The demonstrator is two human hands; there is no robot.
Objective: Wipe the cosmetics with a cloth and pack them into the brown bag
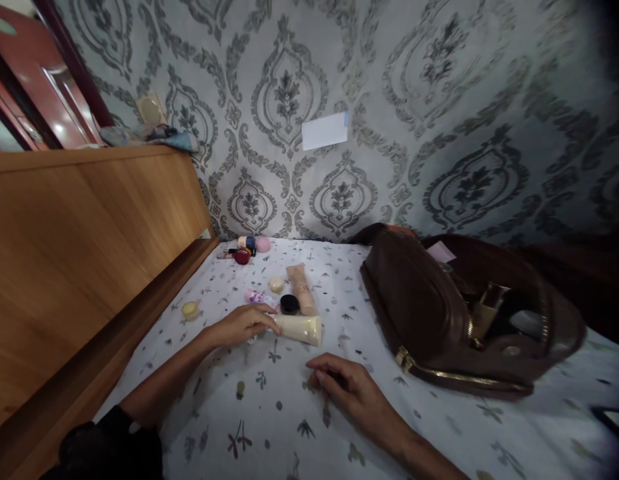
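Note:
My left hand has its fingers closed around one end of a pale cream squeeze tube, which lies level at the sheet. Close behind it are a round black-lidded jar, a beige tube, a small cream-coloured jar and a purple-and-white tube, partly covered by my left hand. My right hand rests low over the sheet, just right of the cream tube, its fingers loosely curved and apart with nothing seen between them. A small yellow pot sits to the left.
An unzipped brown leather bag with several cosmetics inside stands on the right. Near the wall lie a pink sponge, a red round item and other small cosmetics. A wooden board borders the patterned bedsheet on the left.

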